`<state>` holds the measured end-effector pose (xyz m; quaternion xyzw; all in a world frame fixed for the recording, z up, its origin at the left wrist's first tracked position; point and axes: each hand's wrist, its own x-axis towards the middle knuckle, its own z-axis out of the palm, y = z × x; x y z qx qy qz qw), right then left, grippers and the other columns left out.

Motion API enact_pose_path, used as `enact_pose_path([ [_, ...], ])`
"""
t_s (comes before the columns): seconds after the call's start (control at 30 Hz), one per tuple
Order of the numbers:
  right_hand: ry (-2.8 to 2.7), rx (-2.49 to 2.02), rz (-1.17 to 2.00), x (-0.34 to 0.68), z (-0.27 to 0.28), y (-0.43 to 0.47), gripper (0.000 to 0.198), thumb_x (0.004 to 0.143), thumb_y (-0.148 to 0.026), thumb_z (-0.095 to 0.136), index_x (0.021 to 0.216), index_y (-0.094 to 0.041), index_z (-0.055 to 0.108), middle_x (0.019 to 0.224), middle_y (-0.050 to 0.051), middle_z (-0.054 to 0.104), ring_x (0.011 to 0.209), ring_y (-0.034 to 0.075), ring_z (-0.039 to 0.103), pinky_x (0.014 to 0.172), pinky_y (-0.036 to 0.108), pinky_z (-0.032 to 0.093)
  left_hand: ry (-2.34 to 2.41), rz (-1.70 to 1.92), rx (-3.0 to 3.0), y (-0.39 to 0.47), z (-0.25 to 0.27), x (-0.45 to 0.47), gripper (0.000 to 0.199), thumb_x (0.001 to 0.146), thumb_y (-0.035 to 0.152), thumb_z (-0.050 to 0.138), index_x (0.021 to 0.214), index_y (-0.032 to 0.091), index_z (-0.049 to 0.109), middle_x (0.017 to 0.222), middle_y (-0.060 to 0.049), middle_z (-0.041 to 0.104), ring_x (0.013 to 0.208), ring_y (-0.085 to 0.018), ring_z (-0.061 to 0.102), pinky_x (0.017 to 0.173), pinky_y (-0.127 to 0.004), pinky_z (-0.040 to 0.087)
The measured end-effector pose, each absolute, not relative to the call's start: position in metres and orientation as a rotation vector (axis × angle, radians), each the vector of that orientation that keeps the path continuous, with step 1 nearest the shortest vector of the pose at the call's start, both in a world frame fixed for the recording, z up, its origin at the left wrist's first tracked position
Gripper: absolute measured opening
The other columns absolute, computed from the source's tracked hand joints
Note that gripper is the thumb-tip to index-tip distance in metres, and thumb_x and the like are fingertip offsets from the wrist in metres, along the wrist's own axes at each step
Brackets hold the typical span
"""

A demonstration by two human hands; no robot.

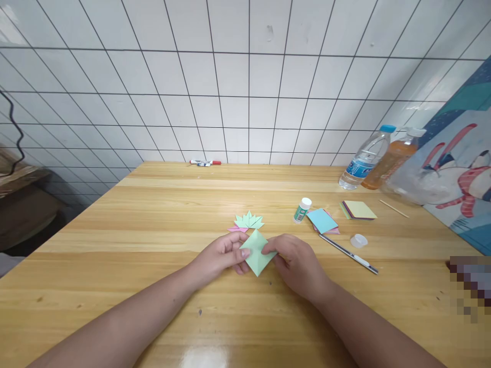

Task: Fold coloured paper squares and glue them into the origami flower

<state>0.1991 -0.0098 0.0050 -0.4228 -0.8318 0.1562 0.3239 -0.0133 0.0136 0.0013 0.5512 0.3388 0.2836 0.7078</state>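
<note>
Between my two hands, just above the table, is a light green square of origami paper (258, 260), turned corner up with faint creases. My left hand (229, 253) pinches its left corner, thumb on the front and fingers behind. At the right corner, my right hand (293, 258) grips the paper, its index finger lying on the front face and the thumb lower down. Right behind the paper lies a folded green fan of pointed paper pieces (250, 221), with a pink folded piece (238, 229) at its lower left.
Right of my hands are a glue stick (303, 210), blue paper (322, 221), a utility knife (351, 254), a clear cap (359, 240), a paper stack (359, 210) and a thin wooden stick (394, 208). Two bottles (366, 161) stand back right. Markers (205, 163) lie by the tiled wall.
</note>
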Motion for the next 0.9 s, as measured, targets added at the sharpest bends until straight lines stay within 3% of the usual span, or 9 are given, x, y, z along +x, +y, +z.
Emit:
enact_pose_path([
  [0.3,-2.329,-0.934,0.374,0.1994,0.0056,-0.0118,0.036,0.081,-0.004,0.045,0.105,-0.024,0.062,0.089,0.004,0.066,0.082,0.016,0.057,0.072,0.028,0.045,0.786,0.839,1.036,0.0163,-0.0043,-0.0123,0.036,0.074,0.029,0.070,0.105,0.019,0.055,0.090,-0.003,0.061,0.075,-0.014,0.058,0.064,-0.024,0.045],
  [0.43,-2.404,-0.832,0.405,0.1982,0.0038,-0.0132,0.036,0.084,-0.006,0.043,0.110,-0.024,0.060,0.084,0.004,0.066,0.079,0.014,0.058,0.069,0.026,0.045,0.813,0.868,1.060,0.0150,-0.0035,-0.0128,0.036,0.075,0.028,0.069,0.107,0.019,0.054,0.076,0.001,0.061,0.065,-0.011,0.056,0.062,-0.022,0.043],
  [0.6,-2.257,-0.965,0.366,0.1956,0.0024,-0.0128,0.022,0.088,-0.020,0.048,0.103,-0.024,0.064,0.085,0.003,0.069,0.076,0.014,0.061,0.068,0.026,0.047,0.795,0.776,1.092,0.0147,0.0003,-0.0128,0.037,0.077,0.037,0.067,0.106,0.018,0.054,0.079,-0.003,0.065,0.063,-0.012,0.059,0.057,-0.022,0.043],
  [0.77,-2.086,-1.058,0.463,0.1951,0.0068,-0.0121,0.014,0.084,-0.020,0.055,0.092,-0.024,0.066,0.082,0.000,0.070,0.074,0.013,0.063,0.069,0.024,0.047,0.818,0.600,1.233,0.0151,0.0021,-0.0111,0.032,0.079,0.046,0.061,0.080,0.013,0.059,0.069,-0.005,0.068,0.055,-0.011,0.058,0.053,-0.022,0.043],
  [0.9,-2.025,-1.090,0.654,0.1917,0.0099,-0.0140,0.006,0.082,-0.025,0.059,0.081,-0.022,0.065,0.075,-0.001,0.067,0.067,0.011,0.061,0.064,0.022,0.048,0.812,0.571,1.333,0.0119,-0.0006,-0.0080,0.033,0.080,0.046,0.060,0.083,0.013,0.060,0.067,-0.004,0.067,0.056,-0.011,0.057,0.056,-0.022,0.044],
])
